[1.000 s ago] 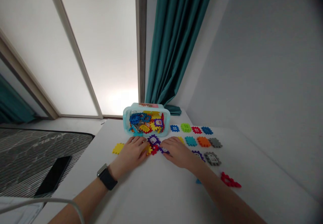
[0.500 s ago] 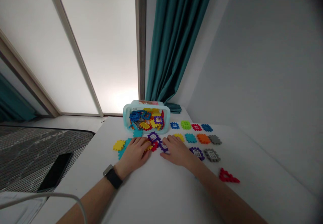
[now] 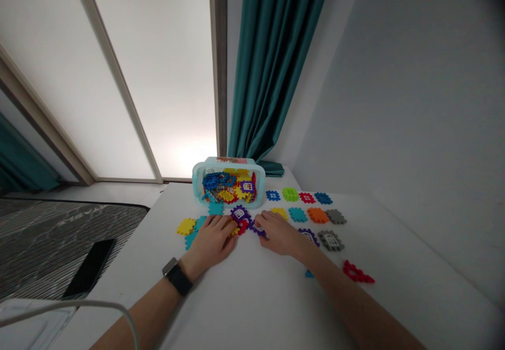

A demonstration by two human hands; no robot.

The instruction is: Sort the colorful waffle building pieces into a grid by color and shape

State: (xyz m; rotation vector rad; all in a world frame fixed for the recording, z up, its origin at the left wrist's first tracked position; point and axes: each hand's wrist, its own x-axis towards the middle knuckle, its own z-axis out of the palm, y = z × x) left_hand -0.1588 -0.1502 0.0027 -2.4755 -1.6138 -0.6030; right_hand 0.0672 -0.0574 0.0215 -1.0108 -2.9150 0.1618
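My left hand lies on the teal pieces and a small yellow piece at the table's middle, its fingers bent over them. A yellow toothed piece sticks out to its left. Between my hands are a purple window piece and a red piece. My right hand pinches a second purple window piece beside them, partly hidden by its fingers. A teal piece lies by the bin. What my left fingertips grip is hidden.
A pale blue bin of mixed pieces lies at the back. Rows of coloured pieces spread right, with a red triangle nearer. A phone and cable are at left.
My right fingers have closed more around the purple window piece, which has tilted. A blue piece under my right forearm shows more. My left hand has hardly moved.
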